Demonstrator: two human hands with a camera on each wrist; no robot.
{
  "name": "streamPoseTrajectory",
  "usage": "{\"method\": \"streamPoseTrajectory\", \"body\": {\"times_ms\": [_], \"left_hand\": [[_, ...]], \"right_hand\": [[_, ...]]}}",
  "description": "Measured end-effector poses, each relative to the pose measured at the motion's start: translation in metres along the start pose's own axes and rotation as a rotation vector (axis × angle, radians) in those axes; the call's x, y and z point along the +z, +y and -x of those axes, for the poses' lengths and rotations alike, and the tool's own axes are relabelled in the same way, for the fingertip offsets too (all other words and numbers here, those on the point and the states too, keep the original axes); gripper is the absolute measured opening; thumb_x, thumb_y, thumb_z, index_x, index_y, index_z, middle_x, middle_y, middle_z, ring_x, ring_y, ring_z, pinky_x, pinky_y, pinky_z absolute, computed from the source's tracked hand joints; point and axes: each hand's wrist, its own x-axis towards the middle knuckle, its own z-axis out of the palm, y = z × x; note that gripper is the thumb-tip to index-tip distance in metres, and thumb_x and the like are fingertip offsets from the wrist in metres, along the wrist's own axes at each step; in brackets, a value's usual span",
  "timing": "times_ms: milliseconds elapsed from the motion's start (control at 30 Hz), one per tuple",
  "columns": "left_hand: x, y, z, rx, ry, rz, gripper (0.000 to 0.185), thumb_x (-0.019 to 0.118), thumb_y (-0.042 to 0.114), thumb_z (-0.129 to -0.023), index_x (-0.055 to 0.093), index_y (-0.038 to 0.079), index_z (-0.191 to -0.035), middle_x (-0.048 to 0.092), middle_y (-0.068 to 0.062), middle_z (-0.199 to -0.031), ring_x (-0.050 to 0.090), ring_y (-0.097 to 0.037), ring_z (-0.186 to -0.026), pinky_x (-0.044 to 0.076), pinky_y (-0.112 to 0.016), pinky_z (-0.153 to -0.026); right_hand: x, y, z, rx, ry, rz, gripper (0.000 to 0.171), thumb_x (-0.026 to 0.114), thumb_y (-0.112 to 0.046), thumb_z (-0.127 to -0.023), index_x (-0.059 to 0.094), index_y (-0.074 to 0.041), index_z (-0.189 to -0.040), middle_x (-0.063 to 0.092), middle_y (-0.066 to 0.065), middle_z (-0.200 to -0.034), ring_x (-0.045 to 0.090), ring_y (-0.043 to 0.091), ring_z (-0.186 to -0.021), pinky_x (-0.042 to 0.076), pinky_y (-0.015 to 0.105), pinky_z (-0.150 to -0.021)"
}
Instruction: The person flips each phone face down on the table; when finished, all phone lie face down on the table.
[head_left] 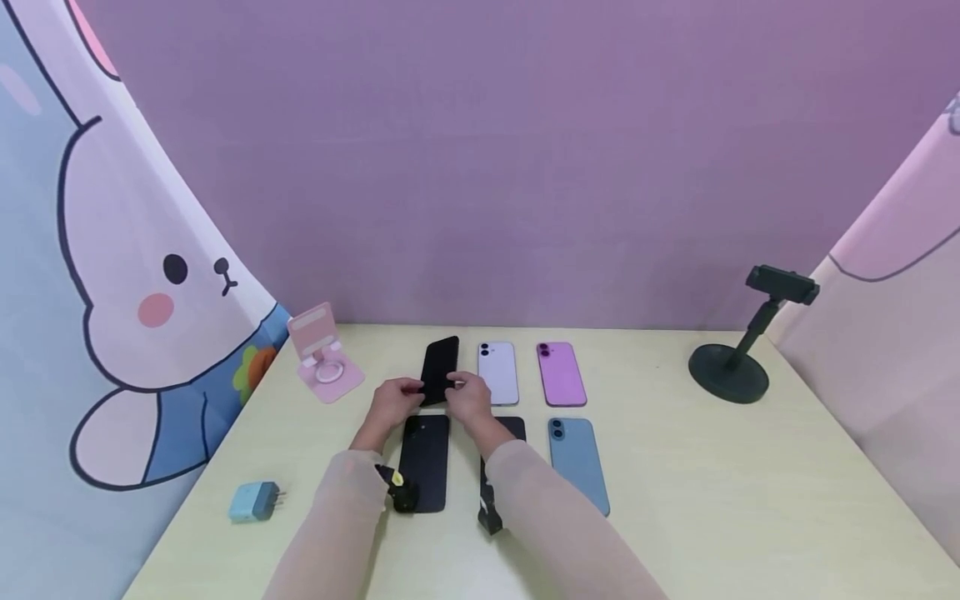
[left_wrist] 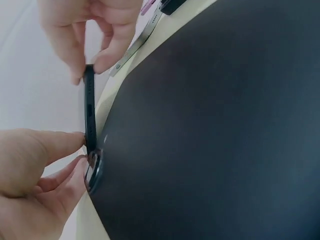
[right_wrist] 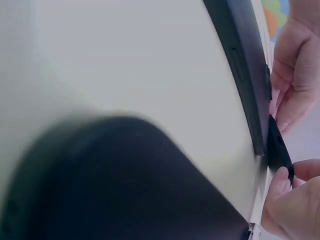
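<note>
From the head view, I am seated at a pale yellow-green desk [head_left: 712, 492] against a purple wall, and both my hands meet at the near end of a slim black smartphone [head_left: 439, 369] that I lift off the desk, its long axis running away from me and its far end tilted up. My left hand [head_left: 392, 402] pinches its lower left edge and my right hand [head_left: 470, 397] pinches its lower right edge, so the phone lies just ahead of both grips, neither hand plainly nearer. Below my hands lie a second black phone, flat and back up [head_left: 425, 461], and another dark phone [head_left: 513, 428] mostly hidden under my right sleeve; a blue phone [head_left: 577, 462] lies to the right. Behind stand a white phone [head_left: 498, 372] and a pink-purple phone [head_left: 561, 373], with a pink folding phone stand [head_left: 321, 354] at the left, a dark round-based phone holder [head_left: 731, 367] at the right, and a small light blue plug adapter [head_left: 255, 501] near me on the left. The left wrist view shows what the head view cannot: the held phone [left_wrist: 89, 110] edge-on, very thin, with fingertips [left_wrist: 75, 142] clamped on its rim. The right wrist view shows the same thin edge [right_wrist: 278, 145] between curled fingers of both hands, the rest blurred.
</note>
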Motion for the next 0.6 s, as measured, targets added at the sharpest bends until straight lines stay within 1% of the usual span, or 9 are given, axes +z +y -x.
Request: {"method": "streamPoseTrajectory", "body": {"times_ms": [67,167,233,400,500,600], "left_hand": [[0.0,0.002,0.001,0.027,0.004,-0.009,0.024,0.066,0.004,-0.089,0.068,-0.007,-0.111,0.069,-0.02,-0.102,0.065,-0.033,-0.094,0.052,-0.043,-0.081],[0.002,0.007,0.002,0.069,0.015,-0.024,0.025,0.065,0.007,-0.09,0.069,-0.006,-0.112,0.069,-0.02,-0.102,0.066,-0.033,-0.093,0.052,-0.045,-0.08],[0.004,0.009,0.001,0.079,0.022,-0.03,0.026,0.065,0.01,-0.091,0.069,-0.004,-0.112,0.07,-0.019,-0.1,0.066,-0.032,-0.09,0.052,-0.044,-0.079],[0.007,0.011,-0.002,0.043,0.022,0.003,0.027,0.062,0.015,-0.094,0.07,-0.001,-0.115,0.071,-0.016,-0.097,0.066,-0.028,-0.084,0.053,-0.04,-0.072],[0.009,0.012,-0.001,0.027,0.026,0.029,0.028,0.062,0.017,-0.095,0.07,0.001,-0.116,0.07,-0.017,-0.1,0.066,-0.028,-0.086,0.052,-0.039,-0.073],[0.01,0.014,0.001,0.027,0.03,0.055,0.03,0.061,0.018,-0.096,0.068,0.001,-0.119,0.07,-0.019,-0.102,0.066,-0.028,-0.087,0.052,-0.039,-0.073]], "right_hand": [[0.0,-0.001,-0.001,0.0,-0.005,-0.03,0.03,0.062,-0.002,-0.091,0.068,-0.006,-0.12,0.063,0.013,-0.113,0.059,0.027,-0.103,0.052,0.035,-0.082],[-0.001,-0.003,-0.001,-0.011,-0.017,-0.06,0.03,0.063,-0.004,-0.092,0.067,-0.007,-0.122,0.062,0.011,-0.109,0.058,0.025,-0.098,0.052,0.033,-0.078],[-0.002,-0.005,-0.001,-0.031,-0.026,-0.086,0.031,0.064,-0.005,-0.092,0.065,-0.007,-0.124,0.06,0.01,-0.104,0.058,0.023,-0.093,0.052,0.032,-0.074],[-0.004,-0.012,0.001,-0.06,-0.047,-0.143,0.039,0.065,-0.005,-0.092,0.059,-0.005,-0.131,0.06,0.007,-0.098,0.059,0.022,-0.087,0.052,0.031,-0.071],[-0.005,-0.014,0.002,-0.058,-0.052,-0.161,0.042,0.065,-0.004,-0.092,0.057,-0.005,-0.133,0.06,0.008,-0.098,0.06,0.021,-0.087,0.052,0.03,-0.071],[-0.004,-0.014,0.002,-0.054,-0.057,-0.179,0.043,0.065,-0.004,-0.092,0.056,-0.004,-0.135,0.06,0.008,-0.1,0.06,0.02,-0.089,0.052,0.03,-0.072]]}}
